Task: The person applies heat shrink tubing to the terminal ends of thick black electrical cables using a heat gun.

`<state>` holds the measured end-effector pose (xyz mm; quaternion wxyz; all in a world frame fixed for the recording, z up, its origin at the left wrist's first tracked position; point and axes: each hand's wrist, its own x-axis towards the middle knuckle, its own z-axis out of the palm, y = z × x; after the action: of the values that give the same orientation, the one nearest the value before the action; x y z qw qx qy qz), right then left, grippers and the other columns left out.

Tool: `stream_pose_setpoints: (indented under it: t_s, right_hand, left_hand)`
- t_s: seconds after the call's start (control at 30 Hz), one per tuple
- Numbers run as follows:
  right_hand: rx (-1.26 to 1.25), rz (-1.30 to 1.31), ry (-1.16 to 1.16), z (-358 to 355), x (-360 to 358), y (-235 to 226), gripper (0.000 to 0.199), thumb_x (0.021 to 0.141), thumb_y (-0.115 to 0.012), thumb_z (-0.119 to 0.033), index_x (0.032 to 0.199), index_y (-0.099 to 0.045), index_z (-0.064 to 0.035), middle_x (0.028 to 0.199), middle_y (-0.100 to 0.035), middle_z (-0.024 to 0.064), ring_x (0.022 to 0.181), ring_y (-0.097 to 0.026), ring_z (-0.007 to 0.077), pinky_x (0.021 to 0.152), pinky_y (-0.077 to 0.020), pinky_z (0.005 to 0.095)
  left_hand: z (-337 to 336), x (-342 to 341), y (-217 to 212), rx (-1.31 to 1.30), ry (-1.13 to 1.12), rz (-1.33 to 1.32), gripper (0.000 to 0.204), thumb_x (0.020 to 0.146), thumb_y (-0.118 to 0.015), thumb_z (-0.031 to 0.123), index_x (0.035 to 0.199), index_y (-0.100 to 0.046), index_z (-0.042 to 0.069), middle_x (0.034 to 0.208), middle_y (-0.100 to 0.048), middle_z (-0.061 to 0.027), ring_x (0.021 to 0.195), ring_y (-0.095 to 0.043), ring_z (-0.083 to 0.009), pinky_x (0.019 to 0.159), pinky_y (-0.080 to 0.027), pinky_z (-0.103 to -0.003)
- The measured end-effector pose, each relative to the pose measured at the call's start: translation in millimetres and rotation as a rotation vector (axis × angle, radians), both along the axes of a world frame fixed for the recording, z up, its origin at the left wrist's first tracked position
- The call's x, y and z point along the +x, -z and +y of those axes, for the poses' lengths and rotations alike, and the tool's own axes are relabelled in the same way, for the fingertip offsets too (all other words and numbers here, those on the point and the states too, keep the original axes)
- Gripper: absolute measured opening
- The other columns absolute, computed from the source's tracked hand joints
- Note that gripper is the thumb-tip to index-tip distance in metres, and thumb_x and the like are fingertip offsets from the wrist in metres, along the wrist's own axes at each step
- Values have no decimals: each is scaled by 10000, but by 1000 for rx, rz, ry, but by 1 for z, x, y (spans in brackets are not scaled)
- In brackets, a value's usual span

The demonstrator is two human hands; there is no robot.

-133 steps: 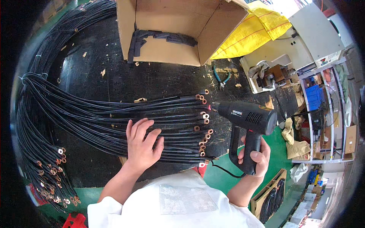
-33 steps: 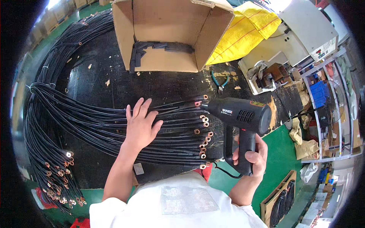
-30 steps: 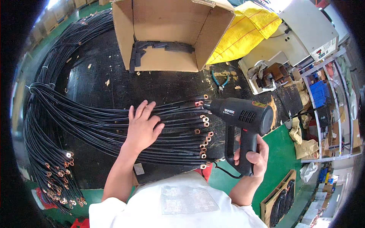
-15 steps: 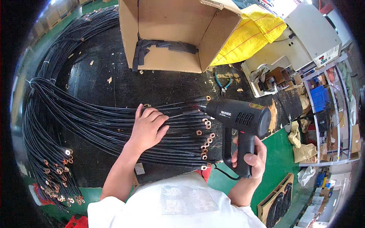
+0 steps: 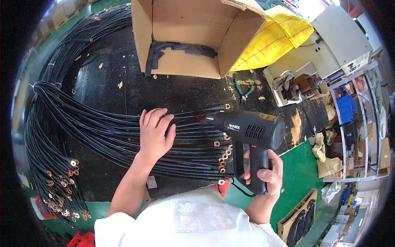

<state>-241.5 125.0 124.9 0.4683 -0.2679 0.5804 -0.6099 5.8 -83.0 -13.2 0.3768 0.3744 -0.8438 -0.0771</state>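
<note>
My right hand [image 5: 270,175] is wrapped round the handle of a black heat gun [image 5: 257,129]. The gun's nozzle points left, over the lug ends of black cables [image 5: 189,158] fanned out on the table. Copper ring lugs [image 5: 217,144] tip these cables in an uneven column at their right ends. On the upper cables lies my left hand [image 5: 157,131], its fingers curled over them; the exact grip underneath is hidden. One lug [image 5: 227,106] sticks out just above the gun's nozzle.
Behind the cables stands an open cardboard box [image 5: 185,68] with black tube pieces [image 5: 181,47] in it. Teal-handled pliers [image 5: 243,90] and a yellow woven sack [image 5: 271,39] lie to the right. Another bundle of lugged cable ends [image 5: 63,185] hangs at the left table edge.
The heat gun has shifted left and slightly down, its nozzle now farther in from the lugs. My left hand has moved a little left and up along the cables.
</note>
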Motion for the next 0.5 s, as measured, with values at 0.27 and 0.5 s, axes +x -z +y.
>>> stream_pose_setpoints:
  t_s: [0.27,0.5]
  right_hand:
    - [2,-33,-28,0,9,-2,731,629,-742,-203,1252,-585,144,1051,-701,211,673,-719,251,551,-593,347]
    - [-16,28,5,2,0,2,712,631,-732,-183,1241,-584,153,1053,-704,208,673,-719,248,553,-595,352]
  left_hand:
    - [1,0,2,-10,-32,-3,336,858,-742,140,1178,-661,82,1304,-601,-119,1270,-557,-348,1136,-356,-617]
    - [0,-1,3,1,-38,-12,345,857,-740,141,1187,-658,80,1317,-592,-122,1274,-551,-353,1136,-354,-620]
